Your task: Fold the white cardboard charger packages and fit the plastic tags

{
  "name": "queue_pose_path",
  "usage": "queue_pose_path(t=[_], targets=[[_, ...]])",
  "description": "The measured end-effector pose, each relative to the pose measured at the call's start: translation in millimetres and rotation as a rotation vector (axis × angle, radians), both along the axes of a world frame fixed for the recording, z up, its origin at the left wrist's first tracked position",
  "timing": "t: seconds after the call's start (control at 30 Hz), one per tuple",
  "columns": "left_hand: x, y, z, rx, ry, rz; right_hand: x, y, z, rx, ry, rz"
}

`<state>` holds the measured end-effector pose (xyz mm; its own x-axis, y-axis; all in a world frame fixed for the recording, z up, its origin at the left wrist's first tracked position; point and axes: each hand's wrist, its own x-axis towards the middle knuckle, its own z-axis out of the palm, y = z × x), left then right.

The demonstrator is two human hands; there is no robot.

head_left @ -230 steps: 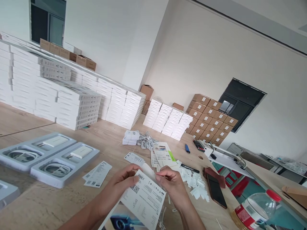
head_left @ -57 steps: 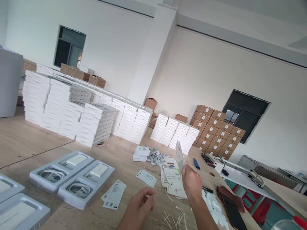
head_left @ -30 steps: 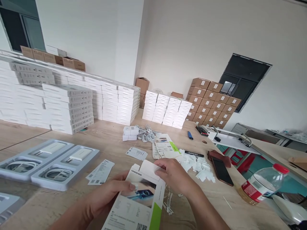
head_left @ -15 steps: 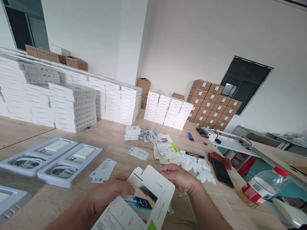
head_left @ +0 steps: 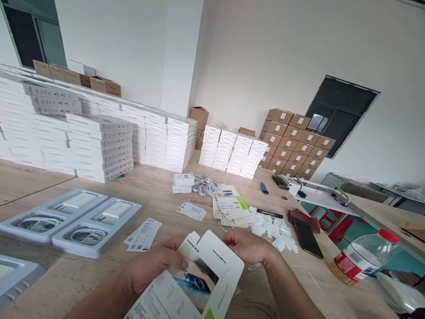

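Printed card packaging [head_left: 199,285], one, light by its look, probably smooth and springy-stiff yet easily creased, best taken by its edges; located low over the bench [head_left: 156,195], between the hands, nearer the wearer than the pile of printed cards [head_left: 229,206]. Left hand [head_left: 157,262], one, closed on the packaging's left side, thumb laid flat over the printed face, forearm angling in from the lower left. Right hand [head_left: 250,246], one, fingers curled narrow at the slotted end's far edge, wrist bent inward, fingertips partly hidden, pinch or mere touch not determinable.
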<state>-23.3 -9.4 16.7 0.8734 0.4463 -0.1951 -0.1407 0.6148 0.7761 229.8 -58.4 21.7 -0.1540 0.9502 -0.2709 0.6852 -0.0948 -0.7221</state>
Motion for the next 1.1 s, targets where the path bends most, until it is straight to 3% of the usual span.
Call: queue_pose_path(t=[0.1, 0.3, 0.43, 0.57, 0.77, 0.9, 1.1], targets=[[2.0, -0.3, -3.0, 0.005, 0.017, 0.022, 4.3, -1.7, 5.5, 0.1, -0.293, -0.119], [9.7, -6.9, -13.0, 0.11, 0.133, -0.018, 13.5, -5.2, 11.6, 0.218, -0.52, -0.288], [11.2, -9.2, -20.3, 0.284, 0.183, -0.051, 12.1, -6.8, 16.6, 0.31, -0.504, -0.263], [9.7, -6.0, -29.6, 0.47, 0.359, -0.047, 13.7, -2.3, 12.3, 0.439, -0.377, -0.24], [14.0, 0.6, -39.7, 0.587, 0.381, -0.035, 24.1, 2.4, 2.0, 0.485, -0.236, -0.302], [13.6, 4.0, -38.5, 0.58, 0.408, -0.053, 43.2, -5.3, 4.3, 0.498, -0.29, -0.427], [12.5, 4.4, -28.2, 0.619, 0.489, -0.091, 108.2, -39.5, 5.0, 0.535, -0.447, -0.781]])
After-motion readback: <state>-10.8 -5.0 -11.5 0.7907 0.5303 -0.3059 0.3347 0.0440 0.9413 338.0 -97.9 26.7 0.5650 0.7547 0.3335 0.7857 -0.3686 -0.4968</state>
